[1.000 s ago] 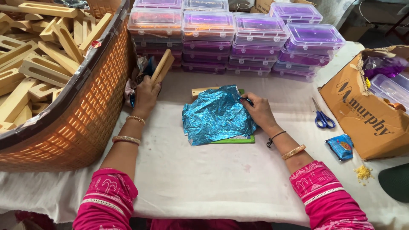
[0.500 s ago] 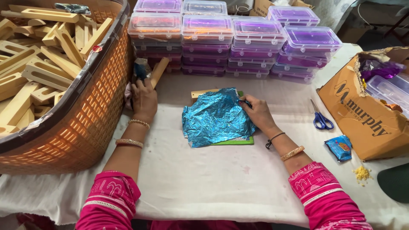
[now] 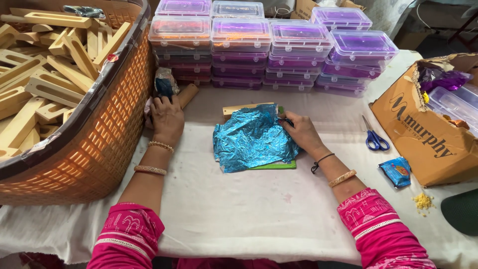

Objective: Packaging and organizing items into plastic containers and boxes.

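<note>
Crinkled blue foil sheet and wooden roller on the white cloth

The crumpled shiny blue foil sheet [image 3: 253,139] lies spread at centre over a flat green board [image 3: 279,165]; the short tan wooden cylinder [image 3: 187,94] lies tilted at ten o'clock from it.

Left hand [image 3: 167,115] lower now, wooden roller [image 3: 186,94] down from upright to the table

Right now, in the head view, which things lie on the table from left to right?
Orange basket → left hand → blue foil sheet → right hand → blue scissors → brown cardboard box.
</note>
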